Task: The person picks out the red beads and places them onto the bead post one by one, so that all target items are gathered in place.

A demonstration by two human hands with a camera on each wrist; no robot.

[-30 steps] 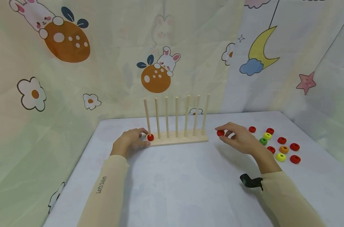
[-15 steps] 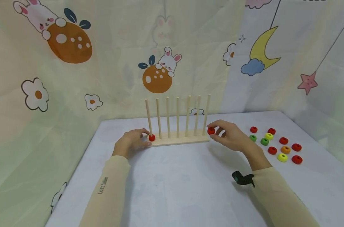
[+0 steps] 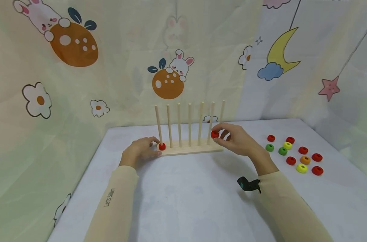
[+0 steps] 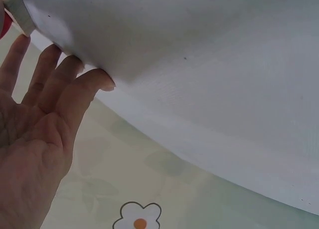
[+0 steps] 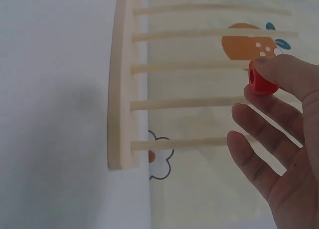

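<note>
A wooden peg rack (image 3: 189, 150) stands towards the back of the table, with a row of several upright pegs. On its leftmost peg a red bead (image 3: 162, 146) sits down at the base. My left hand (image 3: 138, 152) grips the rack's left end, thumb in front and fingers behind; in the left wrist view, fingertips (image 4: 22, 39) meet the end of the wood. Between thumb and forefinger, my right hand (image 3: 236, 139) pinches another red bead (image 3: 214, 134), raised in front of the right-hand pegs. Its hole shows in the right wrist view, where the other fingers spread loosely.
Loose beads lie on the right of the table (image 3: 183, 201): several red, two green (image 3: 282, 151), two yellow (image 3: 301, 168) and one orange (image 3: 305, 160). A printed cloth (image 3: 126, 67) hangs behind the table. A black device (image 3: 248, 184) sticks out from the right sleeve.
My right hand has carried its red bead leftwards and slightly up, from beside the rack to in front of its right-hand pegs. My left hand keeps its place on the rack.
</note>
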